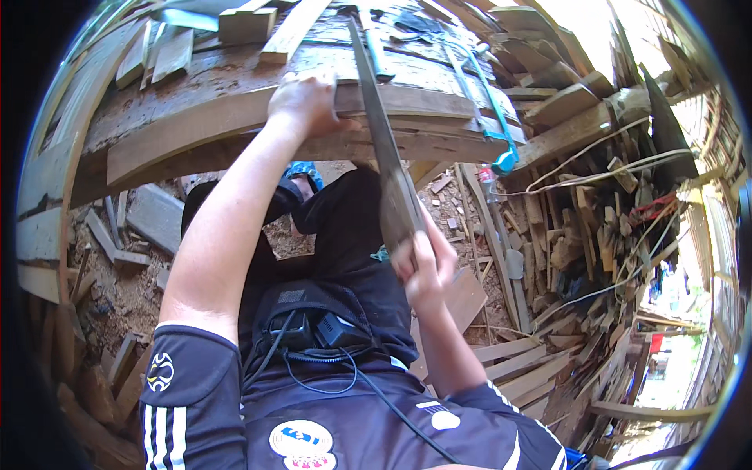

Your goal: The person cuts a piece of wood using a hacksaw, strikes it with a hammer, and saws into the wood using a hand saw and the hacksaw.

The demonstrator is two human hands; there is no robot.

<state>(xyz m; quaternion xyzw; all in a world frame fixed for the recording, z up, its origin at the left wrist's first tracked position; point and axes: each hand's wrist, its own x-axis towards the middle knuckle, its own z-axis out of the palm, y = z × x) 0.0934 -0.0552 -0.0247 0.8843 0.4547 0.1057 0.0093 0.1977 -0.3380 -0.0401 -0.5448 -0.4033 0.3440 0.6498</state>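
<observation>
Head view: our right hand grips the rear end of a long, dark, tapered metal handsaw, whose blade crosses the near edge of the weathered wooden table. Our left hand clasps a long brown wooden plank along that edge; a turquoise-handled saw lies at the near right corner.

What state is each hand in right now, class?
Left hand: on the wooden board; whether its grip is closed cannot be told.
Right hand: closed, holding the saw.
</observation>
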